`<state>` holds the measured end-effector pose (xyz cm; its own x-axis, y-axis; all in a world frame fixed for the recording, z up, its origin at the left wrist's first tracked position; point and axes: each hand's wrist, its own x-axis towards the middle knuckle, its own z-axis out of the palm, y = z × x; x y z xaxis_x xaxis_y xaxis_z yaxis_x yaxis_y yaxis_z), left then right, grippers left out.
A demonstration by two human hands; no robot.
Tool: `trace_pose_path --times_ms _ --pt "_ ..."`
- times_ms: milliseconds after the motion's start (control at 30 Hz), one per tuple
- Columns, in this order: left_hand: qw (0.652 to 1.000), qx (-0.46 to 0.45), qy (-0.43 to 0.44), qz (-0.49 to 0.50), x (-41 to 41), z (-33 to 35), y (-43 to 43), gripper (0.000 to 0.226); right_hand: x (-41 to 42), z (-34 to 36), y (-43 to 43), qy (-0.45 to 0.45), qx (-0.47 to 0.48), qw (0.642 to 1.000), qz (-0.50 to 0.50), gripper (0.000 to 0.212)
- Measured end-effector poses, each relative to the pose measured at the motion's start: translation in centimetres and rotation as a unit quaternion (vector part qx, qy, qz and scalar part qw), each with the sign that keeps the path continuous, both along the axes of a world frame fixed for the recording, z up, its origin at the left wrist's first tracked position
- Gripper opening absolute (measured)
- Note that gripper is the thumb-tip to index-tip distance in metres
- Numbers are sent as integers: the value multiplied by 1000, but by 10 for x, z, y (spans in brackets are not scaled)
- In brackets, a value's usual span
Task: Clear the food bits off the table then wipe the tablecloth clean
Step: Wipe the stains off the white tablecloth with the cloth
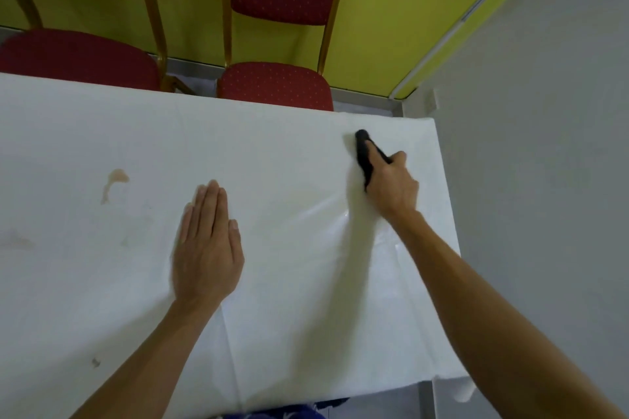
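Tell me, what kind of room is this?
Probably a dining or banquet room. A long table has a white tablecloth with a brownish stain. Red padded chairs with gold frames stand along its far side. The right hand presses a dark cloth on it, like cleaning after a meal.

Two red chairs beyond the fingers, one white tablecloth, one dark cloth, two hands, three brownish stains.
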<state>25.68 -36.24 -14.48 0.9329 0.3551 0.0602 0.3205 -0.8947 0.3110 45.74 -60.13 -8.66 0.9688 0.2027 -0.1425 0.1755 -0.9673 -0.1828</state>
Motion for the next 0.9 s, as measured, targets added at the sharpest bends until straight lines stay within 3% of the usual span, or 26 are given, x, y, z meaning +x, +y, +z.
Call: trace_pose_path --times_ms 100,233,333,433,633,733,800,900 --pt "1000 -1 -2 6 0 0 0 56 18 5 -13 1 -29 995 -96 61" --pt "1000 1 -8 11 1 1 -1 56 8 26 30 -53 74 979 -184 44" --pt "1000 1 -15 12 -3 -2 1 55 -59 16 99 -53 131 989 -37 44" --pt "1000 4 -15 1 -3 -4 -1 55 -126 -9 144 33 111 985 128 51" --pt "999 10 -32 0 0 -3 -2 54 -92 -16 85 28 32 987 157 57" --pt "999 6 -41 -1 1 -5 -5 53 -59 -12 16 -30 -15 998 58 25" --pt "999 -2 -43 5 1 -5 -7 52 -40 -9 -27 -30 -46 998 -28 30" --pt "999 -10 -37 10 4 -4 -6 52 -23 -5 -69 -38 -38 993 -104 57"
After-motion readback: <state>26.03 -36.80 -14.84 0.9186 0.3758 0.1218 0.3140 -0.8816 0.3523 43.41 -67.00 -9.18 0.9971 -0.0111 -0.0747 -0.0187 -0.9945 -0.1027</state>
